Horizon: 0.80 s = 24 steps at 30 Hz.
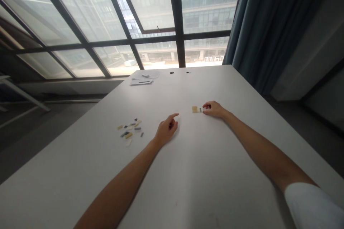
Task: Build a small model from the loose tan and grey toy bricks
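Note:
On the white table (pixel 172 171), my right hand (pixel 214 110) is closed at the right end of a small flat building-brick assembly (pixel 195 109). It is tan on the left and whitish with dark bits towards my fingertips, which hide its right end. My left hand (pixel 167 129) rests to the left and nearer to me. Its index finger is stretched out, the others loosely bent, and nothing shows between them. Further left lies a loose pile of building bricks (pixel 129 135) in tan, grey, white and black, too small to make out singly.
Papers (pixel 142 80) with small things on top lie at the far left corner of the table. A dark round spot (pixel 171 73) and a small dark item (pixel 188 72) sit near the far edge. Beyond are windows and a blue curtain (pixel 258 35).

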Tool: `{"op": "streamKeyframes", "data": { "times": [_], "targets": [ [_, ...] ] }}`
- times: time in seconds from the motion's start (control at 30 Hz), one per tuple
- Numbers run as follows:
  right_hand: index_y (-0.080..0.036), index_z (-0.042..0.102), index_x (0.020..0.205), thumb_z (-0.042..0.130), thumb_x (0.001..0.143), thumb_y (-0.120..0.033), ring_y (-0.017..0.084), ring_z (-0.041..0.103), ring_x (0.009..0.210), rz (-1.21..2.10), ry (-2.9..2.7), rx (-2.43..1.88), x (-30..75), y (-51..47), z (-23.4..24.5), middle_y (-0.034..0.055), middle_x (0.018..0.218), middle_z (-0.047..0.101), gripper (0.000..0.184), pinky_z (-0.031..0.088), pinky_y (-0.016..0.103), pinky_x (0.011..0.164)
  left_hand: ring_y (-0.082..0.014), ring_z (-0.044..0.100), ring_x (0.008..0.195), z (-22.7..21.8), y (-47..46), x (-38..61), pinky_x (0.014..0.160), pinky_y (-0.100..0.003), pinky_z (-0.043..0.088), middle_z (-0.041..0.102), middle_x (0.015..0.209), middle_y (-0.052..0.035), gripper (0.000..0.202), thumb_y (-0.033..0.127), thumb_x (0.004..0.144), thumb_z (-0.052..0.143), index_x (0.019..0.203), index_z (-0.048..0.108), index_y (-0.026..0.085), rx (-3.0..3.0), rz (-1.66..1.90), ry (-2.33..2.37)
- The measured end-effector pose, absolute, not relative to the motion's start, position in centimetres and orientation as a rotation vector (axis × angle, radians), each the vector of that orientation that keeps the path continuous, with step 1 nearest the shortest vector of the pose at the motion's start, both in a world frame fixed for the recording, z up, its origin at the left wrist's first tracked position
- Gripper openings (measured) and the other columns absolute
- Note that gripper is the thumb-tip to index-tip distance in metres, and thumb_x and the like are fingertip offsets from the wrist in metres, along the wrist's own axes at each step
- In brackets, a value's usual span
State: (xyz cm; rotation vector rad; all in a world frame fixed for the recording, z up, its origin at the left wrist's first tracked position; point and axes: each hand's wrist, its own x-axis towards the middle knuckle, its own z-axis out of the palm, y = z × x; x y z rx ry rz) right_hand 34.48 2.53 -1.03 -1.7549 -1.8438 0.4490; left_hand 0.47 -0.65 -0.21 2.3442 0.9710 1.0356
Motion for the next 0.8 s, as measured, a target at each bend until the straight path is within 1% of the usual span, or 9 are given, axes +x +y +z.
{"op": "streamKeyframes", "data": {
  "times": [0.2,0.3,0.4,0.47,0.57,0.67,0.73,0.8],
  "targets": [
    [-0.016,0.076,0.094,0.067,0.073,-0.024,0.013,0.059,0.072,0.447,-1.842,-1.68,34.9,3.0,-1.9,0.0036,0.082,0.072,0.024,0.043,0.022,0.066,-0.0078,0.045,0.057,0.0,-0.8,0.5,0.06,-0.019,0.038,0.052,0.068,0.006,0.037,0.025,0.093,0.051,0.129,0.057,0.019,2.338,1.034,0.967],
    [-0.015,0.075,0.091,0.066,0.073,-0.021,0.013,0.058,0.07,0.426,-1.808,-1.659,34.9,3.0,-1.9,0.0037,0.079,0.071,0.021,0.043,0.023,0.065,-0.0079,0.045,0.057,0.2,-0.9,0.5,0.06,-0.019,0.038,0.052,0.067,0.0057,0.037,0.026,0.093,0.05,0.129,0.058,0.018,2.348,1.028,0.976],
    [-0.013,0.073,0.087,0.061,0.074,-0.016,0.013,0.056,0.067,0.354,-1.678,-1.658,34.3,2.8,-0.9,0.0028,0.074,0.068,0.018,0.043,0.024,0.065,-0.0079,0.045,0.056,0.1,-0.8,0.5,0.06,-0.019,0.038,0.053,0.067,0.0055,0.036,0.027,0.094,0.05,0.127,0.06,0.018,2.364,1.021,0.989],
    [-0.014,0.072,0.088,0.059,0.075,-0.016,0.013,0.055,0.065,0.282,-1.583,-1.635,33.4,2.5,0.4,0.0012,0.07,0.065,0.018,0.042,0.025,0.064,-0.0078,0.045,0.056,-0.1,-0.7,0.4,0.06,-0.019,0.038,0.054,0.067,0.0054,0.034,0.028,0.094,0.05,0.124,0.062,0.018,2.373,1.018,1.004],
    [-0.015,0.07,0.093,0.057,0.079,-0.018,0.014,0.056,0.066,0.208,-1.548,-1.458,30.9,1.5,2.9,-0.0002,0.072,0.063,0.019,0.042,0.025,0.066,-0.0079,0.045,0.055,-0.4,-0.5,0.4,0.06,-0.02,0.038,0.054,0.064,0.0053,0.031,0.029,0.094,0.051,0.118,0.067,0.018,2.382,1.025,1.032],
    [-0.017,0.068,0.095,0.055,0.083,-0.018,0.013,0.056,0.068,0.177,-1.647,-1.286,27.4,-0.3,4.7,-0.0002,0.076,0.063,0.018,0.042,0.025,0.067,-0.0088,0.046,0.055,-0.5,-0.4,0.5,0.059,-0.021,0.037,0.057,0.062,0.0035,0.028,0.03,0.094,0.05,0.106,0.073,0.017,2.393,1.028,1.053],
    [-0.018,0.066,0.096,0.053,0.085,-0.017,0.013,0.055,0.07,0.163,-1.711,-1.242,25.0,-1.7,4.8,0.0004,0.078,0.062,0.016,0.042,0.025,0.069,-0.0098,0.048,0.056,-0.4,-0.4,0.5,0.059,-0.021,0.038,0.061,0.065,0.0017,0.028,0.029,0.094,0.049,0.098,0.074,0.016,2.403,1.017,1.074],
    [-0.019,0.064,0.091,0.052,0.088,-0.017,0.013,0.054,0.07,0.154,-1.793,-1.245,23.0,-3.0,4.1,0.0009,0.081,0.062,0.012,0.041,0.025,0.07,-0.0107,0.05,0.058,-0.3,-0.5,0.5,0.06,-0.022,0.038,0.063,0.067,0.0007,0.027,0.027,0.094,0.048,0.092,0.073,0.016,2.427,0.989,1.103]
  ]
}}
